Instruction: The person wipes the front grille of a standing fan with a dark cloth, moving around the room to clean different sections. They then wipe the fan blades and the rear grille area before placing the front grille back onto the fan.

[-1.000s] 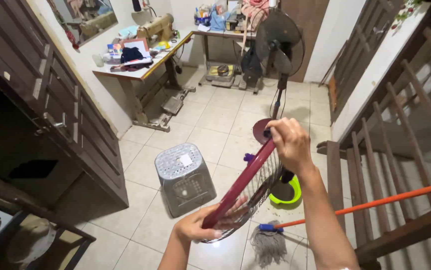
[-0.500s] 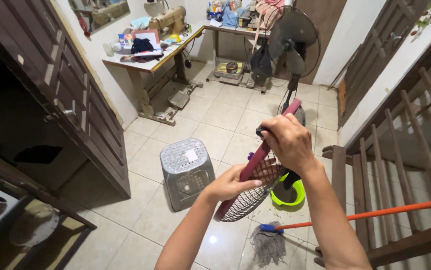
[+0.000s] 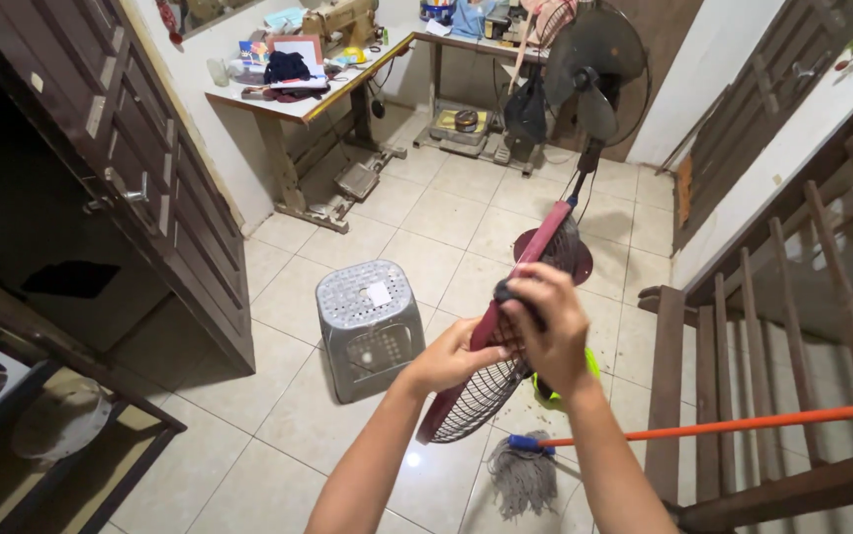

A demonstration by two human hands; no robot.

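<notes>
- Fan guard [image 3: 505,371], a round wire grille with a dark red rim, is held edge-on in the air above the tiled floor [image 3: 426,247], in front of the person's chest.
- Left hand [image 3: 453,358] grips the lower stretch of the red rim, its fingers closed around it.
- Right hand [image 3: 543,331] is clenched on the rim higher up, apparently over a small dark clip or knob; what exactly sits under the fingers is hidden.
- Judging by its thin wires and open mesh, the guard is probably light but springy, and the wires could bend if squeezed. The solid rim looks like the firmest place to hold, with two hands apart to stop it from twisting.
- Below the guard, on the floor, stand a grey plastic stool [image 3: 369,326], a lime green bowl-shaped piece [image 3: 584,376] mostly hidden behind the right hand, and a grey string mop [image 3: 522,475] with an orange handle [image 3: 743,425] running to the right.
- Farther back stands a pedestal fan [image 3: 589,69] with bare blades and a dark red round base [image 3: 570,262].
- Along the far wall a table [image 3: 288,104] carries a sewing machine [image 3: 342,22] and clutter.
- Dark wooden cabinets [image 3: 139,178] line the left side; wooden stair rails [image 3: 772,316] stand at the right.
</notes>
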